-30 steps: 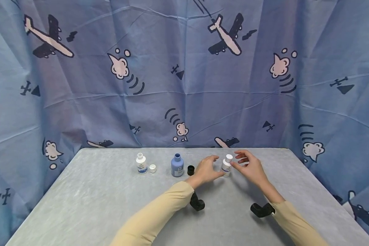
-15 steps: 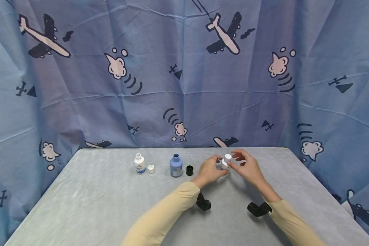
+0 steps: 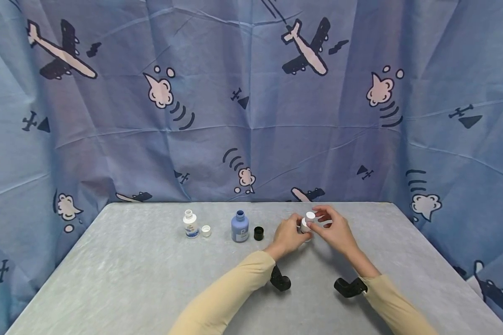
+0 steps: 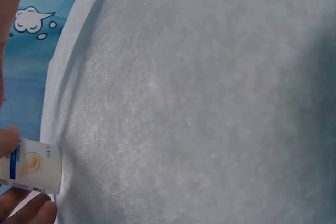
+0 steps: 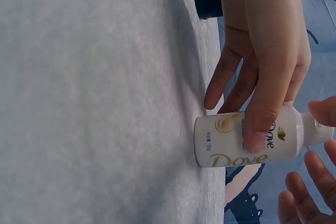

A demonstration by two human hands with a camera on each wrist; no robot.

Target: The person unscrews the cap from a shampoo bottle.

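Note:
My left hand (image 3: 288, 236) grips a small white Dove bottle (image 5: 226, 137) around its body, the bottle upright on the table near the back. In the right wrist view the thumb lies across the label and the fingers pass behind. My right hand (image 3: 336, 232) is at the bottle's white cap (image 3: 310, 215), thumb against one side and fingertips right at the other. The left wrist view catches only the bottle's lower end (image 4: 44, 166) between thumb and fingers; the cap is out of that frame.
Left of the hands stand an uncapped blue bottle (image 3: 240, 228) with a black cap (image 3: 258, 233) beside it, and an uncapped white bottle (image 3: 190, 224) with a white cap (image 3: 206, 230). A blue patterned curtain (image 3: 251, 116) hangs behind the grey table (image 3: 121, 274).
My left hand has moved right and closed around the white bottle. My right hand has come slightly left, bringing thumb and fingers to the cap. The other bottles and caps stay put.

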